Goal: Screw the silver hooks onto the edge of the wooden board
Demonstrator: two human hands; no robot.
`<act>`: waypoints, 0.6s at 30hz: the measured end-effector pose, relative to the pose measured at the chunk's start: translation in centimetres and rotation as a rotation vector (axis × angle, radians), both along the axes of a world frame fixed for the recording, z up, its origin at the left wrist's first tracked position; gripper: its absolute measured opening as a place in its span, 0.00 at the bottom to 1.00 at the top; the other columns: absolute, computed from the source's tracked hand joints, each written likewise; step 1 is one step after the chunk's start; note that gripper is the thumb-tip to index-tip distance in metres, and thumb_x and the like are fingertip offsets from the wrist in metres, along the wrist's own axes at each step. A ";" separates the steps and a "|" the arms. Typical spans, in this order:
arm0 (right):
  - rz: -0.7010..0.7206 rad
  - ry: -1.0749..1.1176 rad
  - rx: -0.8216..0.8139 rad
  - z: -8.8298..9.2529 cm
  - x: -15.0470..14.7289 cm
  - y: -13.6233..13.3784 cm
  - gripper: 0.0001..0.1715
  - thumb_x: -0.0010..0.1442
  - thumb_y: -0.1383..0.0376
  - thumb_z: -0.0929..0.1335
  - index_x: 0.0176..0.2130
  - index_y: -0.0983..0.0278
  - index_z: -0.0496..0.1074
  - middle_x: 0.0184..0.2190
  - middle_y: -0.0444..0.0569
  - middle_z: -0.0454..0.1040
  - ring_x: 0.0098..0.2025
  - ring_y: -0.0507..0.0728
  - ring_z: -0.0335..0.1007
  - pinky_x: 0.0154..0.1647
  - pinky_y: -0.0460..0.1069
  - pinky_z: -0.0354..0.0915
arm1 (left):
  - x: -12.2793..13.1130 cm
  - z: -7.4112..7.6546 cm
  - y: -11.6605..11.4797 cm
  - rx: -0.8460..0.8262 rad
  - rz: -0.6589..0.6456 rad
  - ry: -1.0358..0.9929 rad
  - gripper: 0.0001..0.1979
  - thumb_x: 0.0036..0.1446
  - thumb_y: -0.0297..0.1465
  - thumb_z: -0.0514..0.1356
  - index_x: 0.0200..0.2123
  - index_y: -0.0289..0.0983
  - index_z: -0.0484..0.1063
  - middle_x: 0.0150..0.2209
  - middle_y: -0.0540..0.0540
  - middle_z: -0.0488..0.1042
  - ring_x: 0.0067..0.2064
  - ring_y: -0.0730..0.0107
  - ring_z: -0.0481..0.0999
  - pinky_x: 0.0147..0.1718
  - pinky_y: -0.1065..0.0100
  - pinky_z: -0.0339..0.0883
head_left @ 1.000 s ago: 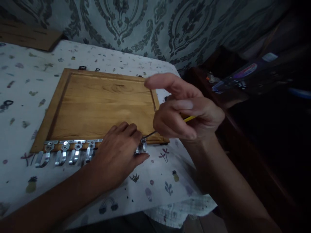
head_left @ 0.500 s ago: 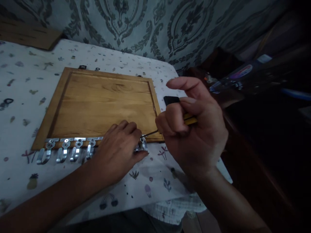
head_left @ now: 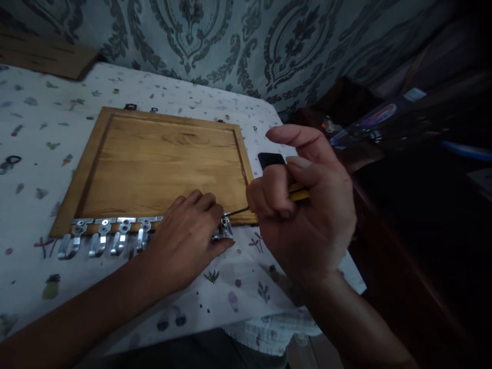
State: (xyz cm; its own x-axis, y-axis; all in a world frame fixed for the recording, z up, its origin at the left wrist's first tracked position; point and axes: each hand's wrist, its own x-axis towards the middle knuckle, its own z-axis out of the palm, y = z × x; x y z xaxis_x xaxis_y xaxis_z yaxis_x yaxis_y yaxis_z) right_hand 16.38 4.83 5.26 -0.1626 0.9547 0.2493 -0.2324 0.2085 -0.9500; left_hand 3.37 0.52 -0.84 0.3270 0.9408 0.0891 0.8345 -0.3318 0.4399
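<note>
A framed wooden board lies flat on the table. Several silver metal hooks, fixed to flat plates, line its near edge. My left hand is closed over the right part of this row, its thumb and fingers about the rightmost hook; the palm hides the hooks beneath. My right hand is wrapped round the yellow-and-black handle of a screwdriver, with the index finger raised off it. The thin shaft slants down to the left, its tip at the rightmost hook's plate beside my left fingers.
A small black object shows just behind my right fingers. A patterned cloth covers the table. Cardboard lies at the back left, against the patterned wall covering. On the dark right side is a clear plastic bottle.
My right hand has shifted and turned slightly, with the screwdriver tip staying at the same hook. My left hand and the board look unmoved.
</note>
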 end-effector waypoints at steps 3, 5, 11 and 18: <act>0.018 -0.003 -0.002 0.0 0.1 0.0 0.05 0.62 0.64 0.65 0.37 0.59 0.71 0.11 0.31 0.49 0.13 0.48 0.38 0.17 0.46 0.44 | 0.0 0.1 0.0 -0.022 0.005 0.018 0.14 0.58 0.39 0.69 0.41 0.35 0.76 0.42 0.44 0.75 0.48 0.52 0.72 0.46 0.51 0.67; 0.037 0.015 -0.015 0.0 0.1 0.0 0.07 0.62 0.66 0.63 0.37 0.59 0.72 0.11 0.32 0.50 0.13 0.48 0.37 0.17 0.46 0.44 | -0.1 0.2 0.0 -0.023 0.003 0.022 0.14 0.58 0.40 0.68 0.41 0.36 0.76 0.43 0.44 0.75 0.48 0.53 0.72 0.46 0.53 0.67; 0.013 0.126 -0.002 0.0 0.2 -0.5 0.08 0.61 0.68 0.65 0.33 0.61 0.73 0.09 0.33 0.49 0.12 0.47 0.35 0.15 0.45 0.43 | 0.0 0.3 0.0 -0.018 -0.012 0.025 0.12 0.59 0.38 0.67 0.39 0.35 0.75 0.42 0.43 0.75 0.47 0.53 0.72 0.46 0.51 0.67; 0.070 0.104 0.047 0.6 1.1 -0.4 0.14 0.59 0.70 0.63 0.28 0.60 0.76 0.10 0.34 0.48 0.12 0.46 0.34 0.14 0.45 0.45 | 0.1 0.6 0.1 -0.044 -0.001 0.028 0.12 0.60 0.38 0.67 0.39 0.35 0.75 0.41 0.43 0.74 0.47 0.52 0.72 0.45 0.51 0.66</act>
